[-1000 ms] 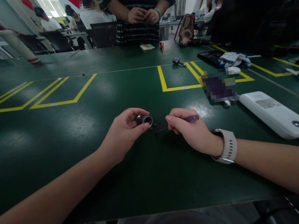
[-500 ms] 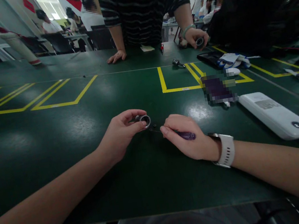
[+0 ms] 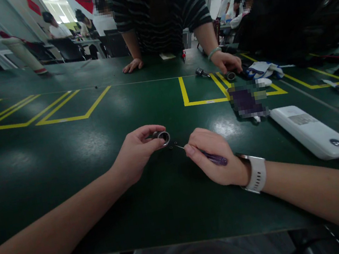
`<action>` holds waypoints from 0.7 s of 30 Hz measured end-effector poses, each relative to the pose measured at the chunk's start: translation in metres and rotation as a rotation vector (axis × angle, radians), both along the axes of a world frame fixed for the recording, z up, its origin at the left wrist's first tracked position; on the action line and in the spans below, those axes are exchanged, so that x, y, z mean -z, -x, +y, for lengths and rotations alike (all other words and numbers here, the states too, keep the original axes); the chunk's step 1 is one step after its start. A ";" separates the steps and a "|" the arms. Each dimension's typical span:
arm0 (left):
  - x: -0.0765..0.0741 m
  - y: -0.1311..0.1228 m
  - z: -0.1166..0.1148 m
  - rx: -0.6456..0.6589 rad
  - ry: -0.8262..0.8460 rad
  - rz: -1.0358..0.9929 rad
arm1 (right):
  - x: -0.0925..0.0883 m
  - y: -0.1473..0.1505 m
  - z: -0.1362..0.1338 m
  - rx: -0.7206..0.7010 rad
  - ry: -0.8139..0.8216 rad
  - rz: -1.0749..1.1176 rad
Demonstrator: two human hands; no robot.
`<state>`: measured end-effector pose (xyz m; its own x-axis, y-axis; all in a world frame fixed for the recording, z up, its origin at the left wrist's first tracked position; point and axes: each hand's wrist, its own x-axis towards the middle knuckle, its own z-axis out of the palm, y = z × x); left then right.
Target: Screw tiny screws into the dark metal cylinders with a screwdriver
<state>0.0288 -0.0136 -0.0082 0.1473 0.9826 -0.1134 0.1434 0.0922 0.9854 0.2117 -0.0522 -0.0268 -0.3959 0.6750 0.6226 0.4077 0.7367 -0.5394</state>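
Between thumb and fingers, my left hand (image 3: 139,151) pinches a metal ring-shaped part (image 3: 165,138), its open end facing right. My right hand (image 3: 211,154) is closed around a small screwdriver with a purple handle (image 3: 217,158), held like a pen. Its thin shaft points left, the tip close to a tiny dark ring (image 3: 175,143) on the green table (image 3: 158,219). A second tiny ring (image 3: 170,148) lies just below the metal part. Whether the tip touches either ring I cannot tell.
A white power bank (image 3: 314,129) lies to the right, beside a blurred-out dark object (image 3: 247,101). Farther back are a metal piston-like part (image 3: 202,72) and a white-and-blue cloth (image 3: 263,70). Across the table a person in a striped top (image 3: 158,13) leans on one hand.
The screwdriver tip has moved from the lower tiny ring towards the upper one, its handle shifting slightly down and right. The person opposite has lowered a ring part to the table.
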 end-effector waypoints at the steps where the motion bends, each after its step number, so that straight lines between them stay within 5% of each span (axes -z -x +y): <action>1: 0.000 0.000 0.000 -0.003 0.001 0.010 | 0.000 0.000 0.000 0.004 0.025 0.001; 10: 0.000 0.000 -0.003 0.044 0.018 0.015 | 0.003 0.001 0.009 0.091 0.348 0.126; 21: 0.003 0.001 -0.003 0.108 0.020 0.012 | -0.001 0.002 0.010 0.091 0.397 0.141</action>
<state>0.0274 -0.0167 -0.0114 0.2508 0.9585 -0.1356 0.1658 0.0955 0.9815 0.2095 -0.0419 -0.0262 -0.2533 0.9014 0.3513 0.3636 0.4252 -0.8289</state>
